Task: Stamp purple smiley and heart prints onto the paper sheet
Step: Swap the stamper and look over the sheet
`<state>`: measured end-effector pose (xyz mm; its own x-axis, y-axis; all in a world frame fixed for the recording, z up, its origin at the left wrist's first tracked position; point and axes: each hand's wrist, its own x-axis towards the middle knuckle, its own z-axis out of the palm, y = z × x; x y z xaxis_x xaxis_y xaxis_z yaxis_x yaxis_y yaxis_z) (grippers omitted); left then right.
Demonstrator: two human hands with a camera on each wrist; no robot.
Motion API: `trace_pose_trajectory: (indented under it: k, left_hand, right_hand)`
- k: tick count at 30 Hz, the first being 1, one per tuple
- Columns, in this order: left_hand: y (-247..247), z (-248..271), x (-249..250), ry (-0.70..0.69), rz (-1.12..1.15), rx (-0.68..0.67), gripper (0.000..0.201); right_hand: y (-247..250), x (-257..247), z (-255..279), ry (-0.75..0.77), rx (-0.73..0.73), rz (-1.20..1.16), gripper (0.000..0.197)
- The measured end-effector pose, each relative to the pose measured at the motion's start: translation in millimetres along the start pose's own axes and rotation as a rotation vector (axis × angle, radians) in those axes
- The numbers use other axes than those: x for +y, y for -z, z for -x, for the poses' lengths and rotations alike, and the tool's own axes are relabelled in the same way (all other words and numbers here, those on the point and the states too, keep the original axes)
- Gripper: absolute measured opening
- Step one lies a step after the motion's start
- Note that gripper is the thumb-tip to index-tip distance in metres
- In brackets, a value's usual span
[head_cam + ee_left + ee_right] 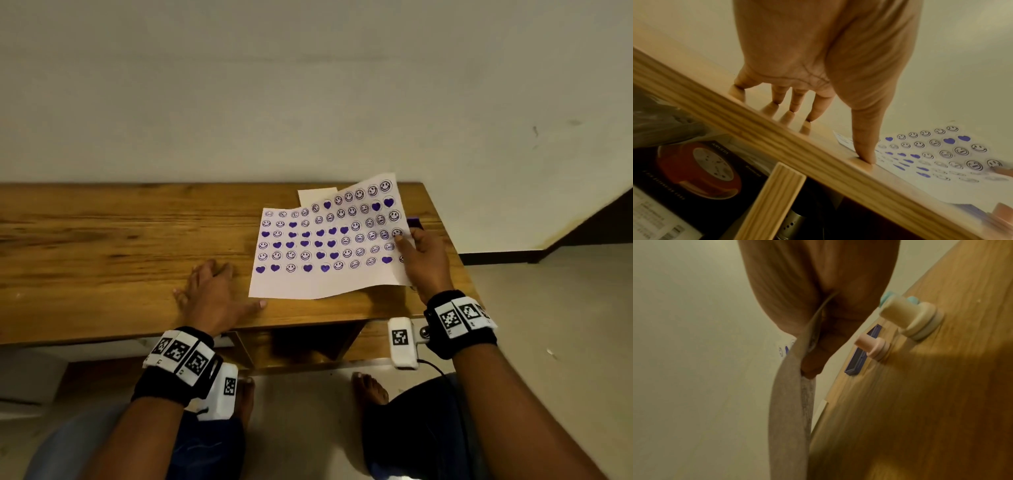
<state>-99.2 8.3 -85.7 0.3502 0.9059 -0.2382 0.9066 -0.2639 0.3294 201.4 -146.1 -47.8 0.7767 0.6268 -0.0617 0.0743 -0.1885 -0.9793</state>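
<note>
The white paper sheet [325, 240] is covered with rows of purple smiley and heart prints. My right hand [416, 253] pinches its right edge between thumb and fingers and lifts that side off the wooden table [120, 240], so the sheet curves upward. In the right wrist view the sheet's edge [791, 402] hangs from the right hand [807, 356]. Just right of it on the table stand a cream and teal stamp [908, 318] and a pink stamp [872, 347], beside a purple ink pad [859, 356]. My left hand [212, 291] lies flat, fingers spread, on the table left of the sheet.
Another pale paper [317, 195] lies under the sheet's far edge. The ink pad [415, 222] sits near the table's right end. A shelf under the tabletop holds a box picturing a clock [701, 170]. The wall runs close behind the table.
</note>
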Motion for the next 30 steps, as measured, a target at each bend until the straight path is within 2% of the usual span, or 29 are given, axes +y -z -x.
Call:
trace_pose_trajectory:
  k: [3, 5, 10, 14, 18, 22, 30]
  left_hand:
    - [1, -1, 1, 0.003, -0.011, -0.007, 0.105]
    - [1, -2, 1, 0.011, -0.016, -0.012, 0.104]
    - [2, 2, 0, -0.023, 0.041, 0.012, 0.099]
    - [3, 3, 0, -0.017, 0.071, 0.020, 0.099]
    - [4, 4, 3, -0.008, 0.057, 0.007, 0.100]
    - [6, 6, 5, 0.002, 0.067, 0.010, 0.105]
    - [9, 9, 7, 0.011, 0.036, -0.002, 0.102]
  right_hand:
    - [2, -3, 1, -0.019, 0.019, -0.134, 0.010]
    - [5, -6, 2, -0.010, 0.014, -0.242, 0.019]
    - [4, -19, 9, 0.031, -0.093, -0.483, 0.022]
    - [3, -26, 10, 0.013, -0.116, -0.610, 0.027]
    - [4, -31, 12, -0.006, -0.116, -0.637, 0.025]
    - [4, -31, 13, -0.020, -0.121, -0.631, 0.031]
    - [6, -32, 15, -0.029, -0.137, -0.661, 0.030]
